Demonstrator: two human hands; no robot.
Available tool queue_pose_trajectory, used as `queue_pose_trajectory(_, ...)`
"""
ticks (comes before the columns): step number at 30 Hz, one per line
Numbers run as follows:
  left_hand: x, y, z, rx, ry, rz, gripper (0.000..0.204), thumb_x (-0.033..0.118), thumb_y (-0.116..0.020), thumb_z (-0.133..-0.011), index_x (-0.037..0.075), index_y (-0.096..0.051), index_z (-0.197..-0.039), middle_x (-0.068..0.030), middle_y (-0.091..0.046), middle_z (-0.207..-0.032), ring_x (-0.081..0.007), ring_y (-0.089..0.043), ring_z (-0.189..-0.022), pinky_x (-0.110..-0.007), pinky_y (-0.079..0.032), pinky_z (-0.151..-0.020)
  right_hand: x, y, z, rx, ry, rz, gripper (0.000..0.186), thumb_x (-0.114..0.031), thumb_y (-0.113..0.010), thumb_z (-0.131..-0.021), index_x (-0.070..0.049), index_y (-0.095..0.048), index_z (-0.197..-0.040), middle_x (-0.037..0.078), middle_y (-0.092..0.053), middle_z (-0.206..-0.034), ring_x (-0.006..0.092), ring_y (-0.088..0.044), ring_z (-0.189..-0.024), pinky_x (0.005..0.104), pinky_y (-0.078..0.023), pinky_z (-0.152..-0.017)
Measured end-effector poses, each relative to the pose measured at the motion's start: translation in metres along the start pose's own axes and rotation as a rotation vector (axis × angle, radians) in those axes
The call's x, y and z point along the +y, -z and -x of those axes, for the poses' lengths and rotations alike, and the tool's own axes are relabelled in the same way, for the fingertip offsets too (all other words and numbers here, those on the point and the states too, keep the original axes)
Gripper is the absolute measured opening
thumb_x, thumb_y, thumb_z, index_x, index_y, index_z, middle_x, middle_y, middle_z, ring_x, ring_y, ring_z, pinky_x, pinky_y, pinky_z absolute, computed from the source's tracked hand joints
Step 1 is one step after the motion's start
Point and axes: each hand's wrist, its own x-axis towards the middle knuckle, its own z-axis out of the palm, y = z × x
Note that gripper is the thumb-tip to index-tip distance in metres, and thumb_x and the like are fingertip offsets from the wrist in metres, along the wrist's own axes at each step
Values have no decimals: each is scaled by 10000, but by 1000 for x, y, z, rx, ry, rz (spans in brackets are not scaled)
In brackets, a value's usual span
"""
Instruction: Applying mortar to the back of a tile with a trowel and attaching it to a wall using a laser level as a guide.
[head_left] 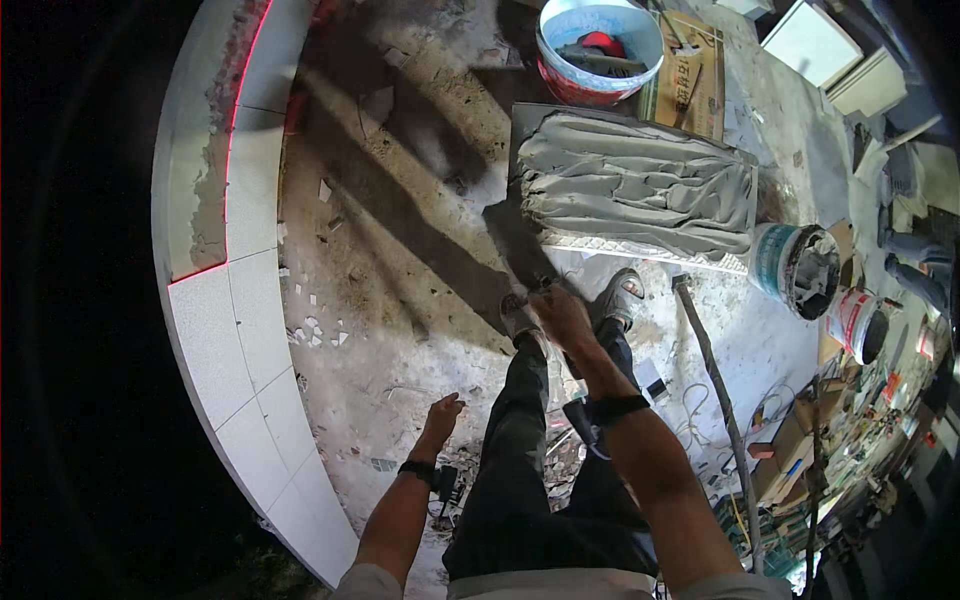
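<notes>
My right hand (562, 316) is closed in front of my feet. A small dark part shows at its fingers, but I cannot make out what it grips. My left hand (440, 418) hangs low over the littered floor, fingers loosely extended and nothing visible in them. Beyond my right hand lies a large slab (650, 252) with a pale ribbed edge. Thick grey mortar (635, 180) covers its top in long uneven ridges. Neither hand touches the slab.
A white bucket (562, 35) with tools stands behind the slab, beside a flattened cardboard box (690, 75). Mortar-smeared buckets (780, 262) sit to the right. A long pole (712, 375) slants past my right arm. White tiles (258, 205) line the ledge at left, marked by a red laser line.
</notes>
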Motion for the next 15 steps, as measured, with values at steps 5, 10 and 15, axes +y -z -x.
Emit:
queue_pose_trajectory(5, 23, -19, -12, 2, -124, -96, 450, 214, -560, -866, -73, -524, -1211, -177, -649, -1063, -214, -603, -1004, -303, -449, -885, -15, 83, -18, 135, 105, 330, 390, -403, -535, -846, -31, -589, -950, 205, -649, -826, 387, -625, -821, 480, -476, -691)
queue_pose_trajectory(10, 15, -17, -29, -44, -359, -221, 340, 100, -493, -886, -72, -541, -1176, -160, -662, -1024, -210, -627, -942, -323, -471, -880, 3, 145, -31, 148, -67, 512, 332, -336, -522, -850, -33, -557, -979, 220, -643, -827, 403, -623, -803, 505, -483, -695)
queue_pose_trajectory(15, 59, -61, -41, -69, -42, -9, 384, 155, -525, -861, -49, -552, -1186, -144, -662, -1049, -204, -623, -964, -310, -461, -862, 102, 253, 27, 146, -150, 588, 334, -345, -522, -840, -58, -554, -1007, 244, -634, -855, 397, -618, -841, 494, -481, -727)
